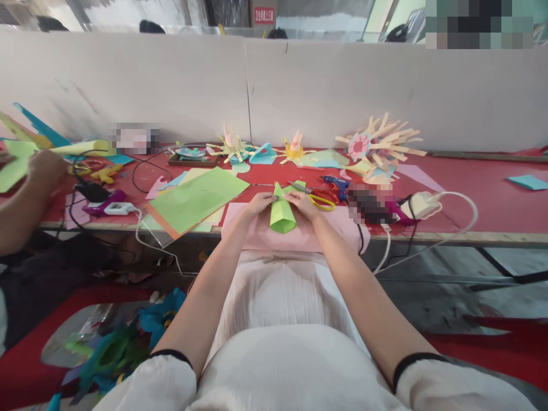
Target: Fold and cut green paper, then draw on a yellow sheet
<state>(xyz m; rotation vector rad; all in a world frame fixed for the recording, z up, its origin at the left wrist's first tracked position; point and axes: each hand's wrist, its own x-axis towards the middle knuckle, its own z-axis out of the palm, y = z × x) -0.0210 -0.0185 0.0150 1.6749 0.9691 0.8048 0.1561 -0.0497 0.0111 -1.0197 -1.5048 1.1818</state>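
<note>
A green paper cone [282,217] is held between my two hands at the table's front edge, its wide open end toward me and its narrow end pointing away. My left hand [261,202] pinches its left side near the narrow end. On the other side, my right hand [302,202] grips it with the fingertips. Pink paper [252,235] lies underneath and hangs over the edge. Just beyond my right hand are scissors [323,201] with yellow handles and a blue glue gun [338,185]. Green paper sheets [194,200] rest to the left.
Paper flower crafts [358,147] and small paper cones [295,145] stand along the white partition [171,85]. Power strips with cables [422,205] sit on both sides. At far left, a co-worker's hand [45,168] holds green paper. Coloured scraps [115,348] lie low on the left.
</note>
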